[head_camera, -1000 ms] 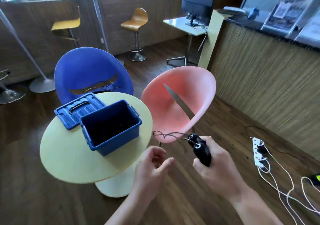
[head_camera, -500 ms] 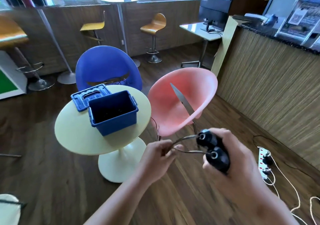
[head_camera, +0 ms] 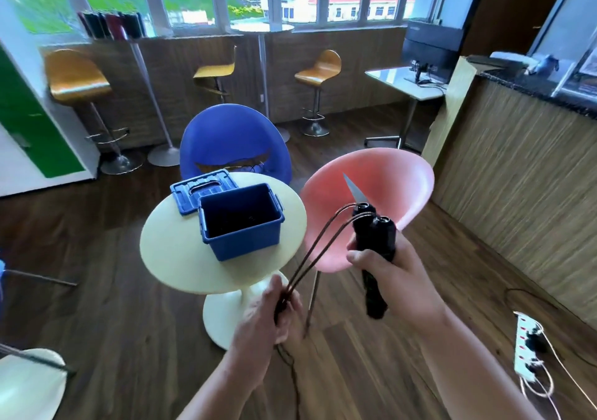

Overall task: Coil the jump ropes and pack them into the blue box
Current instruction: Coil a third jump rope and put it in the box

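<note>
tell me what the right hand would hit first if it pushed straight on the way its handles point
Most likely the pink chair. The right hand grips the handles with their tips aimed at its seat, and nothing shows between them. Depth is hard to judge from this one view.

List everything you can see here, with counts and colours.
jump rope handles: two, black, held together in the right hand
rope cords: two strands, dark, from handles to left hand
box: one, blue, open, on the table
lid: one, blue, behind the box
table: one, pale yellow, round
blue chair: one, behind the table
pink chair: one, right of the table
bar stools: three, orange-yellow, by windows
power strip: one, white, floor right
left hand: pinching the cords
right hand: gripping the handles
</note>
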A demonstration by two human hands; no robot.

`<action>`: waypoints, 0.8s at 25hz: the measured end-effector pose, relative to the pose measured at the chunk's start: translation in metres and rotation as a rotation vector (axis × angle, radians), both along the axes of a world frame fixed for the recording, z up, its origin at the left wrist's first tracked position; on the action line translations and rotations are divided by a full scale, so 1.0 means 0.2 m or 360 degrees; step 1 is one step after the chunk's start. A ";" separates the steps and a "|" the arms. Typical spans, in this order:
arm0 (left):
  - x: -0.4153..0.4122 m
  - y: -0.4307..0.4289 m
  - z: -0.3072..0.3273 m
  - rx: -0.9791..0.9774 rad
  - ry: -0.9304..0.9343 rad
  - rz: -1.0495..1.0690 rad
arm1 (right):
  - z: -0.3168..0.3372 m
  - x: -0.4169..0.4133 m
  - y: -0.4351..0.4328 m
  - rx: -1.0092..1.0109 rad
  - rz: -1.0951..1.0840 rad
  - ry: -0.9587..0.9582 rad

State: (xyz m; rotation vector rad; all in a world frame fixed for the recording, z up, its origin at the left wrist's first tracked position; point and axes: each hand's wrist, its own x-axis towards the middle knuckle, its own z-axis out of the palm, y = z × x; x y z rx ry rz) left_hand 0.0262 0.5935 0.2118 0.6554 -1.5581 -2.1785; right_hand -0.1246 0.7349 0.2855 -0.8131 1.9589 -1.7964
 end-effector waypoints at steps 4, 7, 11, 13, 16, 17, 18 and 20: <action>0.03 -0.14 0.07 -0.0078 0.0033 -0.0017 | 0.06 0.14 -0.33 -0.0516 0.0108 -0.0790; 0.07 -0.25 0.14 -0.0161 0.0086 -0.0073 | 0.10 0.21 -0.59 -0.0927 0.0226 -0.0942; 0.11 -0.46 0.21 -0.0356 0.0128 -0.0117 | 0.14 0.22 -0.81 -0.1171 0.0390 -0.1016; 0.12 -0.57 0.21 -0.0407 0.0146 -0.0116 | 0.16 0.23 -0.88 -0.1185 0.0458 -0.1023; 0.14 -0.69 0.17 -0.0600 0.0151 -0.0128 | 0.16 0.26 -0.98 -0.1174 0.0409 -0.1061; 0.14 -0.71 0.16 -0.0575 0.0140 -0.0123 | 0.16 0.27 -1.01 -0.1169 0.0351 -0.1065; 0.13 -0.73 0.17 -0.0515 0.0103 -0.0136 | 0.16 0.27 -1.04 -0.1168 0.0289 -0.1070; 0.11 -0.77 0.22 -0.0414 0.0008 -0.0083 | 0.15 0.23 -1.08 -0.1230 0.0229 -0.1098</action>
